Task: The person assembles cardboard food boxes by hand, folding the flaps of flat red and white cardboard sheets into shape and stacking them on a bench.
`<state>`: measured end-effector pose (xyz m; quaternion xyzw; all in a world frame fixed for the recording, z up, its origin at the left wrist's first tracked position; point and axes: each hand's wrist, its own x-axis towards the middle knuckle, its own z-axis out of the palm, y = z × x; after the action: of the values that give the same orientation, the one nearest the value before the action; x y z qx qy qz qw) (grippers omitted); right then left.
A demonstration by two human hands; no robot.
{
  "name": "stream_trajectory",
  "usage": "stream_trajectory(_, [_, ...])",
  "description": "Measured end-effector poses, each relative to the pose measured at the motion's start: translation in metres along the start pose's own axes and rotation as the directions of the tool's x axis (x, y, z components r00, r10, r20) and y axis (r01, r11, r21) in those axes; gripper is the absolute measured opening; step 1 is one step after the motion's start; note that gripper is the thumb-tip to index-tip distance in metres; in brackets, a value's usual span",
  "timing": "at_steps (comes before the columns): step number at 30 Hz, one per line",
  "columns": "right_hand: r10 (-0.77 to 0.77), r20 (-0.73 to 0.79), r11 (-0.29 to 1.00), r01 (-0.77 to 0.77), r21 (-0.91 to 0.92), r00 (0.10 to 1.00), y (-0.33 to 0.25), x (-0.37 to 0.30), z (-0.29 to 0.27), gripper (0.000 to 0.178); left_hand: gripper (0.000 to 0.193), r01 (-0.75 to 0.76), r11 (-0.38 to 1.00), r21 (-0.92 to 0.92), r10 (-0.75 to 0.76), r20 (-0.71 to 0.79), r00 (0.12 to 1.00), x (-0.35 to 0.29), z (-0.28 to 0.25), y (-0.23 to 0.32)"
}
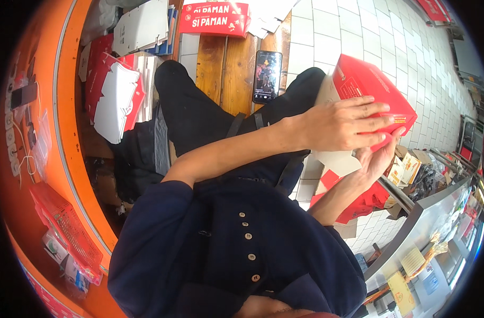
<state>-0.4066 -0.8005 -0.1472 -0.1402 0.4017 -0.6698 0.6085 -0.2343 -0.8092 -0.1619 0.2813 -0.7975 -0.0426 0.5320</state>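
Off to my right, a red cardboard box (366, 79) is tilted in the air above my right knee, held between both hands. My left hand (348, 124) reaches across my body and lies over the box's near end, its fingers stretched along the red edge and its thumb hidden. From below, my right hand (377, 159) grips the same end, with fingertips against a folded red part. A pale unprinted cardboard flap (337, 161) sticks out under my hands.
A phone (267, 77) with a lit screen lies on the wooden bench (236, 63) between my legs. Closed red boxes (213, 24) are stacked at its far end. Flat red-and-white cardboard blanks (117, 98) stand at left, beside an orange counter (64, 95). A metal-edged table (432, 212) is at right.
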Motion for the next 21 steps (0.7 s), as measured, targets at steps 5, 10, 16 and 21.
stream_trajectory(5, [-0.071, 0.111, 0.996, 0.063, 0.068, 0.991, 0.01, -0.012, 0.013, 0.049, 0.04, 0.051, 0.997, -0.058, -0.057, -0.124, 0.991, 0.009, -0.011, -0.018])
stream_trajectory(10, [-0.233, -0.053, 0.95, 0.216, -0.227, 0.971, 0.006, -0.007, 0.014, 0.039, 0.034, 0.019, 0.982, -0.189, -0.003, 0.082, 0.997, 0.002, -0.017, -0.025])
stream_trajectory(16, [-0.115, -0.118, 0.987, 0.099, -0.129, 0.986, 0.025, -0.03, 0.027, 0.032, 0.035, 0.13, 0.99, -0.049, -0.133, -0.063, 0.989, 0.008, -0.008, -0.022])
stream_trajectory(21, [-0.173, -0.071, 0.958, 0.151, -0.246, 0.982, 0.012, -0.025, 0.026, 0.028, 0.038, 0.098, 0.995, -0.009, -0.098, -0.112, 0.989, 0.009, -0.01, -0.019])
